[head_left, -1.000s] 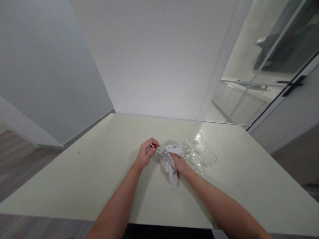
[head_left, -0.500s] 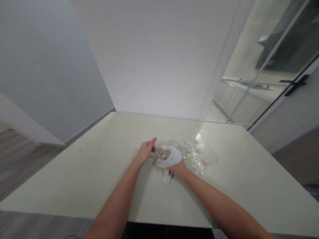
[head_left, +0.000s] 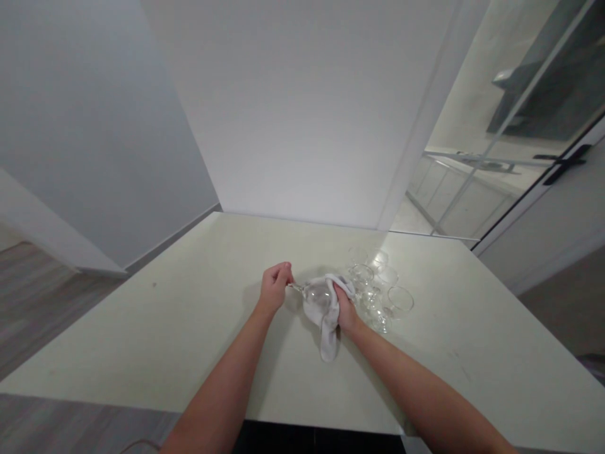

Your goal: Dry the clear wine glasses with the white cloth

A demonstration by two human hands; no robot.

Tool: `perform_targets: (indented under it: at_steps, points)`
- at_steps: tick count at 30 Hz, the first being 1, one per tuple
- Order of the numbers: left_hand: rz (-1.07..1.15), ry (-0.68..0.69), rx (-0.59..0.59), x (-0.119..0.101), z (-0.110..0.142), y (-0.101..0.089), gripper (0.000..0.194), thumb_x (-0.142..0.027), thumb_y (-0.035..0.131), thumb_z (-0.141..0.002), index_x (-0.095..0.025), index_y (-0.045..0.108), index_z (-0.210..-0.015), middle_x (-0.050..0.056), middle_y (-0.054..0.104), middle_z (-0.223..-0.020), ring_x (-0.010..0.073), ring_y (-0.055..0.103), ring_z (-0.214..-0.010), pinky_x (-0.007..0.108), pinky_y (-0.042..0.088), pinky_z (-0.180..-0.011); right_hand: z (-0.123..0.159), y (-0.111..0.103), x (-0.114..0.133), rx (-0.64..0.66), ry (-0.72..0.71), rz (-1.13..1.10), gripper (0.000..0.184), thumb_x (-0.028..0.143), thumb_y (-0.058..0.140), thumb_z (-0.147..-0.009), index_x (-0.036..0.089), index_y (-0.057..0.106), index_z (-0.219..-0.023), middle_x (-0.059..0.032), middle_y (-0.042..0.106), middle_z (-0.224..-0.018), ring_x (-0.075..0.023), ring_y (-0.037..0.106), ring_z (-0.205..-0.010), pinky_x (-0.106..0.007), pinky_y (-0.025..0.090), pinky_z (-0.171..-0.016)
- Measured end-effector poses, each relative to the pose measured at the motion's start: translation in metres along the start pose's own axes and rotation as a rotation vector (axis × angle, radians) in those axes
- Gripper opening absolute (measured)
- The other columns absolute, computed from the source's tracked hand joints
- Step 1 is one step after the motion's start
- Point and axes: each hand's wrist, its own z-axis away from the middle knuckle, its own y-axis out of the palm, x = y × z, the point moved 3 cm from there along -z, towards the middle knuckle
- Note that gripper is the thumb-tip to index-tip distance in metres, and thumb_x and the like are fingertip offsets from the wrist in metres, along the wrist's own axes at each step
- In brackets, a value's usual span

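On pale worktop (head_left: 189, 328) against white wall (head_left: 302, 113): two hands, stemmed glass (head_left: 317, 295), white cloth (head_left: 329, 334).
Glass tilted between hands, looks empty; left hand (head_left: 275, 285) fingers pinch stem end, right hand (head_left: 345, 309) fingers grip cloth round bowl. Clear glasses (head_left: 401, 299) clustered just right, contents unclear. Glazed panel (head_left: 463, 183) behind right, wood-look floor (head_left: 51, 296) left.

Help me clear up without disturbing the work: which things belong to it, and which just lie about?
In the work:
stemmed glass, in the left hand
pale cloth, in the right hand
probably the other glasses beside them

Lying about:
apparently a cord on the floor
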Motion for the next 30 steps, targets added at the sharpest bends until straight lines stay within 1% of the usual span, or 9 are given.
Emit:
perform_targets:
  at_steps: [3, 7, 9, 10, 16, 20, 23, 27, 30]
  points:
    - [0.115, -0.051, -0.071, 0.002, -0.002, -0.003, 0.055, -0.059, 0.038, -0.089, -0.02, 0.043, -0.05, 0.002, 0.045, -0.051, 0.0114, 0.035, -0.046, 0.027, 0.025, -0.045, 0.003, 0.001, 0.0, 0.085, -0.001, -0.016, 0.032, 0.049, 0.064, -0.073, 0.021, 0.072, -0.086, -0.0037, 0.073, -0.096, -0.0243, 0.064, -0.101, -0.04, 0.044, -0.1]
    - [0.124, 0.058, 0.066, 0.0, 0.001, -0.002, 0.058, -0.067, 0.041, -0.083, -0.02, 0.044, -0.049, 0.002, 0.045, -0.051, 0.0115, 0.034, -0.047, 0.027, 0.027, -0.046, 0.008, 0.009, 0.004, 0.287, -0.02, 0.115, 0.025, 0.034, 0.079, -0.06, 0.022, 0.071, -0.081, -0.0021, 0.073, -0.088, -0.0233, 0.067, -0.095, -0.038, 0.049, -0.093]
    - [0.106, 0.098, 0.132, 0.0, 0.004, 0.0, 0.059, -0.071, 0.042, -0.08, -0.02, 0.043, -0.05, 0.002, 0.046, -0.052, 0.0119, 0.036, -0.049, 0.028, 0.029, -0.048, 0.008, 0.014, 0.004, 0.375, -0.005, 0.137, 0.025, 0.036, 0.079, -0.061, 0.022, 0.072, -0.08, -0.0013, 0.073, -0.084, -0.0225, 0.068, -0.089, -0.038, 0.052, -0.088]
    - [0.099, 0.114, 0.149, 0.0, 0.005, 0.001, 0.059, -0.072, 0.042, -0.079, -0.02, 0.043, -0.051, 0.002, 0.046, -0.053, 0.0122, 0.037, -0.05, 0.028, 0.03, -0.049, 0.007, 0.015, 0.004, 0.384, 0.0, 0.147, 0.024, 0.037, 0.079, -0.061, 0.022, 0.072, -0.079, -0.0011, 0.073, -0.084, -0.0221, 0.069, -0.086, -0.038, 0.052, -0.088]
    - [0.054, 0.184, 0.161, -0.001, 0.006, 0.002, 0.059, -0.071, 0.04, -0.082, -0.02, 0.043, -0.052, 0.001, 0.044, -0.053, 0.0132, 0.041, -0.052, 0.029, 0.031, -0.051, 0.001, 0.011, 0.001, 0.299, -0.026, 0.184, 0.022, 0.038, 0.08, -0.06, 0.025, 0.072, -0.076, -0.0011, 0.075, -0.082, -0.0225, 0.069, -0.088, -0.041, 0.049, -0.095]
    - [0.034, 0.165, 0.162, 0.001, 0.004, 0.001, 0.058, -0.067, 0.039, -0.085, -0.02, 0.043, -0.052, 0.001, 0.043, -0.052, 0.0129, 0.04, -0.051, 0.029, 0.03, -0.051, 0.004, 0.01, -0.003, 0.38, 0.065, 0.173, 0.03, 0.037, 0.084, -0.053, 0.021, 0.073, -0.077, -0.0028, 0.075, -0.082, -0.0227, 0.069, -0.082, -0.038, 0.053, -0.085]
    - [0.051, 0.18, 0.167, 0.002, 0.005, 0.001, 0.058, -0.066, 0.039, -0.085, -0.02, 0.042, -0.052, 0.0, 0.042, -0.051, 0.0127, 0.039, -0.051, 0.028, 0.03, -0.051, 0.007, 0.01, -0.002, 0.398, 0.054, 0.174, 0.035, 0.038, 0.085, -0.051, 0.02, 0.074, -0.078, -0.0032, 0.075, -0.085, -0.0225, 0.069, -0.082, -0.036, 0.053, -0.083]
    - [0.056, 0.174, 0.164, 0.002, 0.007, 0.001, 0.058, -0.071, 0.04, -0.082, -0.02, 0.042, -0.054, 0.0, 0.042, -0.053, 0.0131, 0.039, -0.052, 0.029, 0.031, -0.052, 0.01, 0.01, 0.002, 0.297, 0.041, 0.173, 0.033, 0.04, 0.084, -0.052, 0.023, 0.074, -0.078, -0.0044, 0.075, -0.088, -0.026, 0.068, -0.088, -0.041, 0.051, -0.089]
    - [0.073, 0.18, 0.161, 0.0, 0.007, 0.002, 0.058, -0.071, 0.041, -0.082, -0.02, 0.043, -0.054, 0.0, 0.042, -0.054, 0.0128, 0.038, -0.052, 0.029, 0.03, -0.051, 0.009, 0.009, 0.003, 0.215, 0.028, 0.186, 0.034, 0.049, 0.079, -0.057, 0.024, 0.075, -0.08, -0.006, 0.075, -0.093, -0.0293, 0.067, -0.097, -0.047, 0.046, -0.099]
